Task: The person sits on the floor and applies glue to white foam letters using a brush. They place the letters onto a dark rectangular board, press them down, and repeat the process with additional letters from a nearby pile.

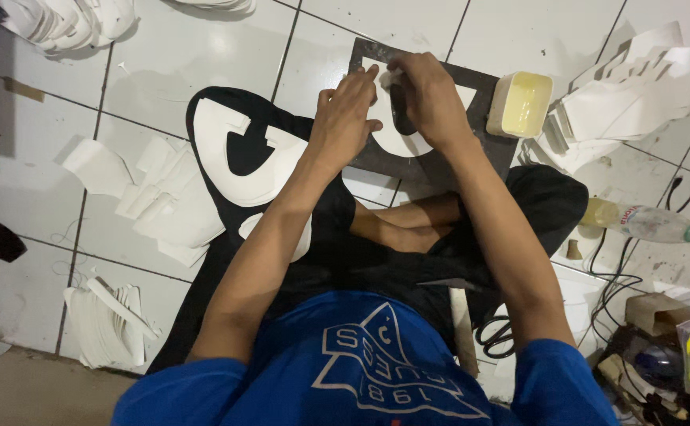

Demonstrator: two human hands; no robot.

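Note:
A dark square board (483, 102) lies on the white tiled floor in front of my crossed legs. On it rests a white curved cut-out piece (396, 142). My left hand (346, 118) presses on this piece with fingers spread and the forefinger stretched toward its upper edge. My right hand (428, 95) is closed around a small pale object, too hidden to name, held against the top of the same piece. A cream rectangular tub (520, 104) stands at the board's right edge.
A second white curved piece (234, 170) lies on a black sheet (203, 106) to the left. Stacks of white cut pieces sit at left (147, 193), lower left (112, 323), top left (69, 20) and right (637, 91). A plastic bottle (648, 222), scissors (496, 335) and cables (621, 276) lie at right.

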